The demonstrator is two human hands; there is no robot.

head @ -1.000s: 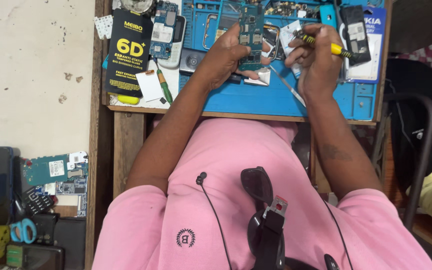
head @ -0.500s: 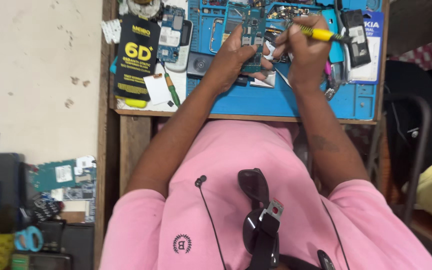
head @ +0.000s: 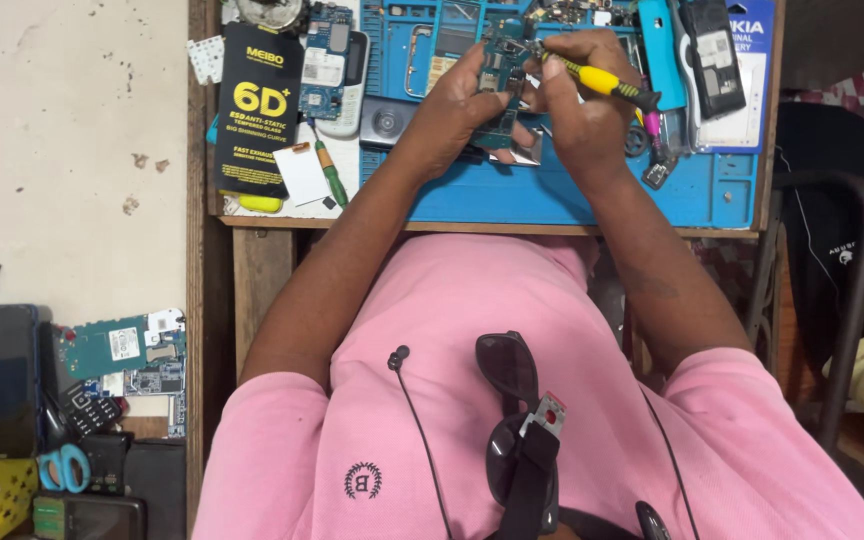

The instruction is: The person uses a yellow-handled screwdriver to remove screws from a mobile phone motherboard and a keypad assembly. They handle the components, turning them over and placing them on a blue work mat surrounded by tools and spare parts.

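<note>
My left hand [head: 457, 105] grips a small green circuit board [head: 501, 58] and holds it just above the blue work mat [head: 572, 195]. My right hand [head: 577, 100] is closed around a yellow-handled screwdriver [head: 607, 84], whose tip points left onto the top of the board. Both hands meet over the middle of the mat. The lower part of the board is hidden by my fingers.
A black and yellow screen-protector box [head: 257, 110] lies at the left of the wooden bench, beside an opened phone [head: 332, 70] and a green-handled tool [head: 331, 172]. A blue phone shell [head: 658, 50] and black phone [head: 712, 55] lie right. Circuit boards [head: 122, 352], scissors [head: 60, 467] sit on the floor left.
Both hands rose slightly off the mat and drew together, lifting the board. The screwdriver swung so its tip now rests on the board's top.
</note>
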